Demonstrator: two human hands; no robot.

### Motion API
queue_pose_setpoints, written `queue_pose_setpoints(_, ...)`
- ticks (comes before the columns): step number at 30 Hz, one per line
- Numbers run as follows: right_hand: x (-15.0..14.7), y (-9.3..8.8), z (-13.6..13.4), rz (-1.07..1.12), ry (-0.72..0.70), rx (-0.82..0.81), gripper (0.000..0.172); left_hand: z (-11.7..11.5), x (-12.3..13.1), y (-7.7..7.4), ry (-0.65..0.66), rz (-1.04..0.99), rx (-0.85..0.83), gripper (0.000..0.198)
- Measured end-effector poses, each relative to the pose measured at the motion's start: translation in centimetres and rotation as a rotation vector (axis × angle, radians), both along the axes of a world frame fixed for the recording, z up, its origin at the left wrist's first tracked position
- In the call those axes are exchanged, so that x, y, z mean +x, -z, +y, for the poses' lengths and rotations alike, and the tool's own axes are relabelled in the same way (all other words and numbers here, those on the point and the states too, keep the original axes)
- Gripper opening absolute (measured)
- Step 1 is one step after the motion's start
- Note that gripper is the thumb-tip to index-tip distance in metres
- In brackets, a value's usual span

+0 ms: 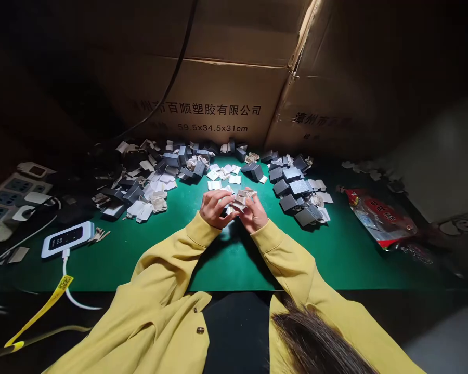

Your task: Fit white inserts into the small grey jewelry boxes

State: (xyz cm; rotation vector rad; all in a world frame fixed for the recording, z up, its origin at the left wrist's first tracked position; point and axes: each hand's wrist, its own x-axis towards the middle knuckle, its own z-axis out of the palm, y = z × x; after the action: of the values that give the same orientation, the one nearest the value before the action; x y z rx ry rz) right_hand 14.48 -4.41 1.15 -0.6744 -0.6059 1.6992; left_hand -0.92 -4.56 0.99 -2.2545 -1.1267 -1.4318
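Near the middle of the green table, my left hand (217,208) and my right hand (254,211) meet around a small light cardboard piece (240,199). Fingers of both hands are closed on it, and its lower part is hidden by them. Just beyond the hands lie several small white pieces (234,179). Dark small boxes (298,188) are heaped to the right, with pale folded pieces among them. To the left is another heap of dark boxes (133,193) and white pieces (141,210).
Large cardboard cartons (226,88) stand behind the green table (234,270). At the left are a power strip (8,200) and a white device (68,239) with a cable. A red and clear plastic bag (382,218) lies at the right.
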Motion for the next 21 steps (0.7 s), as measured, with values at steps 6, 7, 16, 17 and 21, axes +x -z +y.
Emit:
queue_pose_setpoints(6,-0.56,0.18,-0.76,-0.015,-0.04,-0.066,0.051,-0.27,0.62,-0.01,0.029,0.051,-0.011,0.011)
queue_pose_setpoints(7,-0.55,0.22,-0.76,-0.032,-0.043,-0.054,0.051,-0.22,0.55,-0.01,0.032,0.052,-0.003,0.011)
queue_pose_setpoints(16,-0.23,0.21,-0.61,-0.053,-0.06,-0.065,0.05,-0.45,0.79,-0.18,0.095,-0.029,-0.01,0.017)
queue_pose_setpoints(17,-0.21,0.21,-0.6,-0.049,-0.065,-0.071,0.05,-0.49,0.81,-0.2,0.083,-0.019,-0.009,0.017)
queue_pose_setpoints(21,-0.22,0.21,-0.6,-0.035,-0.054,-0.075,0.047,-0.45,0.89,-0.21,0.05,0.018,-0.003,0.019)
